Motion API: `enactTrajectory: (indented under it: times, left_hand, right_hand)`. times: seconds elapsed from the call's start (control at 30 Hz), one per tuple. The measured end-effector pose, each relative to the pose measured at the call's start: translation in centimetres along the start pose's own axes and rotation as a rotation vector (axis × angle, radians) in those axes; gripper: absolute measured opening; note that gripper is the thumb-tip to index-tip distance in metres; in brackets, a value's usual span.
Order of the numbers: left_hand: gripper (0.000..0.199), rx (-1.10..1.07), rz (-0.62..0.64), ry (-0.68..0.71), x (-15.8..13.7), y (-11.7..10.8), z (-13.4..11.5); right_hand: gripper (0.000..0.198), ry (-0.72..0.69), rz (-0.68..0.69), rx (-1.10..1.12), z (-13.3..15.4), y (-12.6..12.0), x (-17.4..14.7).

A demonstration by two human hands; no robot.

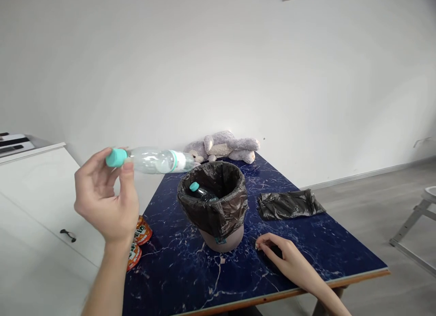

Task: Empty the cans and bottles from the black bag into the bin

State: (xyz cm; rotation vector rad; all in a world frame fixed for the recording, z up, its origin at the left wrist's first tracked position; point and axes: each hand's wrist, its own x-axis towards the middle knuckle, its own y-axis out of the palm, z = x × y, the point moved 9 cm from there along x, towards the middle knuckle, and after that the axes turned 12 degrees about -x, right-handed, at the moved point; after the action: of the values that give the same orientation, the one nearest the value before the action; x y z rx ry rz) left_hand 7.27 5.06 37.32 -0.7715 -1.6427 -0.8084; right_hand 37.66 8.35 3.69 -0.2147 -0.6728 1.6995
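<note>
Raised at the left, my left hand (109, 193) is closed on the neck and turquoise cap of a clear plastic bottle (150, 160). The bottle lies nearly level in the air, its base pointing right, above and left of a bin (225, 244). A black garbage bag (231, 211) lines the bin and folds over its rim. Inside leans a second bottle with a turquoise cap (194, 186), its lower part hidden. My right hand (284, 257) rests on the table right of the bin, fingertips drawn together; whatever they may pinch is too small to make out.
A folded black plastic bag (289, 204) lies at the table's right. Behind the bin, a grey plush toy (225, 145) lies against the wall. Red-orange packages (142, 230) stand at the left edge of the blue table (177, 279), beside a white cabinet (37, 207).
</note>
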Motion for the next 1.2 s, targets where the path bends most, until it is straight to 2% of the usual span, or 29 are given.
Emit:
enactTrajectory:
  times: [0.07, 0.17, 0.23, 0.3, 0.37, 0.47, 0.53, 0.6, 0.7, 0.77, 0.83, 0.9, 0.97, 1.03, 1.1, 1.17, 1.2]
  left_hand:
    - [0.036, -0.078, 0.11, -0.123, -0.5, 1.7, -0.4]
    - [0.035, -0.099, 0.401, -0.286, -2.5, 4.4, 0.4]
    - [0.033, -0.063, 0.5, -0.335, -3.6, 4.7, 1.2]
    - [0.032, 0.009, 0.481, -0.343, -3.8, 3.6, 2.0]
    - [0.03, 0.15, 0.43, -0.339, -3.5, 1.5, 3.4]
    - [0.033, 0.492, 0.428, -0.347, -3.1, -2.3, 7.2]
    - [0.043, 0.692, 0.529, -0.387, -3.6, -4.4, 11.1]
    - [0.06, 0.852, 0.694, -0.443, -5.0, -6.1, 15.3]
    - [0.081, 1.045, 0.976, -0.598, -8.8, -8.2, 20.9]
    - [0.079, 1.106, 1.149, -0.724, -11.8, -9.2, 23.1]
    - [0.069, 1.121, 1.238, -0.792, -13.8, -9.5, 23.8]
    - [0.061, 1.109, 1.239, -0.78, -14.4, -9.0, 23.4]
    - [0.058, 1.076, 1.144, -0.723, -13.3, -8.0, 21.8]
    - [0.059, 1.002, 0.936, -0.642, -10.7, -6.9, 19.2]
    - [0.061, 0.854, 0.661, -0.547, -7.2, -6.0, 15.5]
    - [0.059, 0.59, 0.44, -0.504, -4.6, -4.9, 12.0]
    - [0.058, 0.445, 0.378, -0.506, -3.7, -4.1, 10.6]
  right_hand:
    - [0.031, -0.005, -0.009, -0.005, 0.0, 0.0, 0.0]
    - [0.03, -0.015, -0.022, -0.008, 0.1, -0.1, 0.0]
    - [0.03, -0.02, -0.026, -0.005, 0.1, -0.2, 0.0]
    - [0.031, -0.022, -0.026, -0.006, 0.2, -0.2, 0.0]
    - [0.033, -0.018, -0.023, -0.016, 0.2, -0.2, 0.0]
    - [0.036, -0.014, -0.022, -0.024, 0.2, -0.2, 0.0]
    - [0.037, -0.016, -0.022, -0.02, 0.2, -0.2, 0.0]
    - [0.036, -0.014, -0.017, -0.014, 0.1, -0.1, -0.1]
    - [0.033, -0.01, -0.008, -0.007, -0.1, 0.0, -0.1]
    - [0.032, -0.01, -0.007, -0.006, -0.1, 0.0, -0.1]
    - [0.033, -0.009, -0.003, -0.007, -0.1, 0.0, -0.1]
    - [0.034, -0.008, -0.002, -0.01, 0.0, 0.1, -0.1]
    - [0.034, -0.009, -0.015, -0.012, 0.1, 0.0, 0.0]
    - [0.035, -0.01, -0.033, -0.011, 0.2, -0.2, 0.0]
    - [0.035, -0.013, -0.041, -0.013, 0.2, -0.2, 0.0]
    - [0.037, -0.017, -0.042, -0.023, 0.3, -0.2, -0.1]
    - [0.037, -0.017, -0.042, -0.028, 0.3, -0.2, 0.0]
